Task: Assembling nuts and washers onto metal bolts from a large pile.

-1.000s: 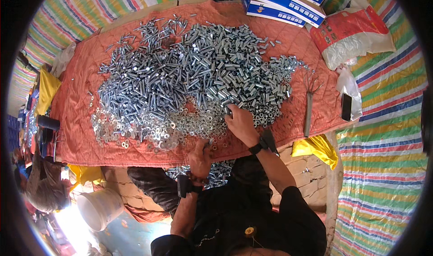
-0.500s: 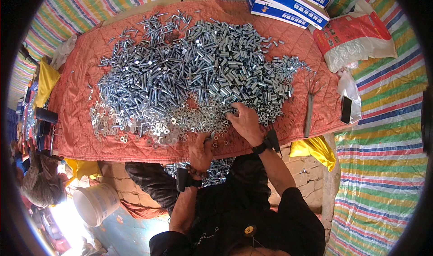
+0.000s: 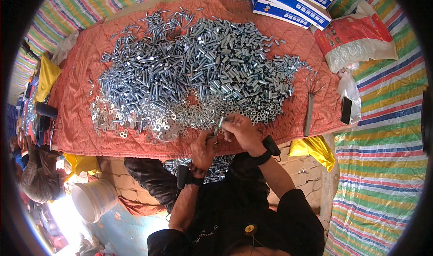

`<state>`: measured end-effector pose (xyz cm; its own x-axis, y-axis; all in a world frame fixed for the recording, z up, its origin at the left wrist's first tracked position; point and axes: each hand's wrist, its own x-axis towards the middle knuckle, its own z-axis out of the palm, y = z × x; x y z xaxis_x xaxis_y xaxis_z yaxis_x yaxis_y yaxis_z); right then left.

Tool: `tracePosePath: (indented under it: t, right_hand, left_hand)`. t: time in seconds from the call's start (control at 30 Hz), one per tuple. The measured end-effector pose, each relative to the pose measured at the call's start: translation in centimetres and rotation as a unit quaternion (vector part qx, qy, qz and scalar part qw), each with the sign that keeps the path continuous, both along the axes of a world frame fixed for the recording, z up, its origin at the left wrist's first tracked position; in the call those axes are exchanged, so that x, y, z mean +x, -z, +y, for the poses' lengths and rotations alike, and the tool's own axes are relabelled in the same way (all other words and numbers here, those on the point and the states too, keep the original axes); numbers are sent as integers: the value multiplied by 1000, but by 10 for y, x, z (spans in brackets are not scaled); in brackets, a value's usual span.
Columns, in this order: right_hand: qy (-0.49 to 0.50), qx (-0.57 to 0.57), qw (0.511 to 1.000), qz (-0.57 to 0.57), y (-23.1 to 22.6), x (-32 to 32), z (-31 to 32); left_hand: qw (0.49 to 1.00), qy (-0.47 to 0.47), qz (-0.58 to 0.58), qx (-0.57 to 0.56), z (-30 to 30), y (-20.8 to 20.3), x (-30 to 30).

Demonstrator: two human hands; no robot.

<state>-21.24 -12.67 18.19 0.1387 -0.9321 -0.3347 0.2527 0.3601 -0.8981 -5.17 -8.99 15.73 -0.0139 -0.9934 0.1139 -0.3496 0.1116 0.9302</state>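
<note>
Above the near edge of the red quilted cloth [image 3: 180,151], my two hands meet around a slim silvery bolt [image 3: 219,124]. The thumb and fingers of my left hand [image 3: 203,150] are closed at the bolt's lower end. Closed at its upper part, my right hand [image 3: 241,132] pinches it; any small piece inside those fingers is hidden. Just beyond my hands lie loose washers [image 3: 169,120] and small hex nuts [image 3: 259,116]. Farther back are a heap of bolts [image 3: 153,71] and a heap of short metal sleeves [image 3: 239,53].
A hand rake with bent tines [image 3: 309,114] and a black phone [image 3: 346,110] lie at the right. Blue-and-white boxes [image 3: 293,8] and a red-and-clear plastic bag [image 3: 358,39] stand behind. A white bucket [image 3: 94,199] is lower left, and another person [image 3: 43,177] sits at far left.
My right hand has drawn back from the nuts and sleeves toward my left hand. The fingers of both hands now meet at the bolt, which shows more plainly.
</note>
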Motion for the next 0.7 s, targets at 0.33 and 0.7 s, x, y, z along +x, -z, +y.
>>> tracePosePath:
  t: [0.33,0.7]
  right_hand:
    - [41,-64,989,124,7,27,23]
    - [89,-91,985,118,28,40,39]
  left_hand:
    - [998,-36,-2,-43,7,-2,0]
    - [998,-45,-22,-44,15,1,4]
